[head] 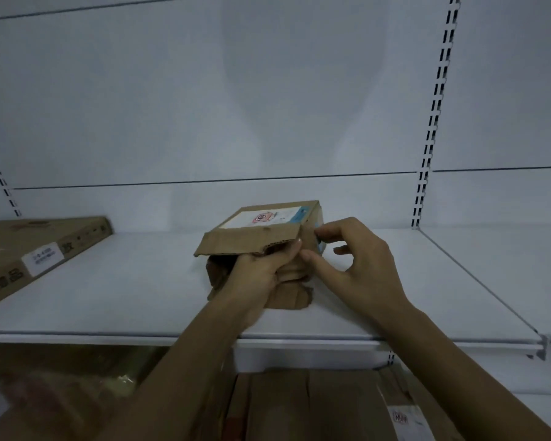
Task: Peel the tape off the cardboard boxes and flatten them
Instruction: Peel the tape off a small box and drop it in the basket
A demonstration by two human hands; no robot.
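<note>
A small brown cardboard box with a white and blue label on top stands on the white shelf, its near flaps open and ragged. My left hand reaches into the open front and grips the box's right front edge, thumb up against the top flap. My right hand is at the box's right side, thumb and forefinger pinching a bluish strip of tape at the corner.
A flat brown carton with a white label lies at the shelf's left end. Below the shelf sit more cardboard boxes and a clear plastic-wrapped bundle. Slotted uprights run up the white back wall.
</note>
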